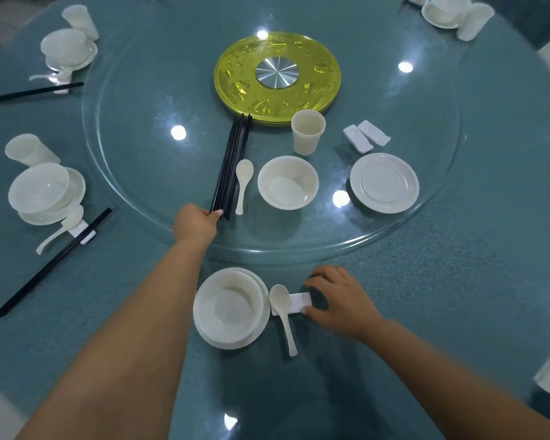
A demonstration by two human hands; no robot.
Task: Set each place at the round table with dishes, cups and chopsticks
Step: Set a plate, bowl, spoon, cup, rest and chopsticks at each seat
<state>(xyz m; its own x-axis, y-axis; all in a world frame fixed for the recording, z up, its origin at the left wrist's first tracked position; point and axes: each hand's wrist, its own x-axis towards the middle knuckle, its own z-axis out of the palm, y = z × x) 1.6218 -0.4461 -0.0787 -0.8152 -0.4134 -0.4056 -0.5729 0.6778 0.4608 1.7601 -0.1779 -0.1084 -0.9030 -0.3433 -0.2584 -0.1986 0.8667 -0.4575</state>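
Note:
My left hand [197, 223] pinches the near ends of a bundle of black chopsticks [232, 163] lying on the glass turntable [394, 236]. My right hand [337, 300] holds a white chopstick rest [296, 302] on the table in front of me, with a white spoon [283, 312] lying across it. To their left a white bowl sits on a plate [232, 308]. Also on the turntable are a loose spoon [242, 182], a bowl [288, 181], a cup [308, 131], a plate [384, 182] and two chopstick rests [365, 136].
Two set places lie at the left, each with bowl on plate [46, 192], cup [29, 150], spoon and black chopsticks [54, 263]. Another setting [448, 12] is at the far right. A yellow disc with a metal hub [277, 76] sits at the turntable's centre.

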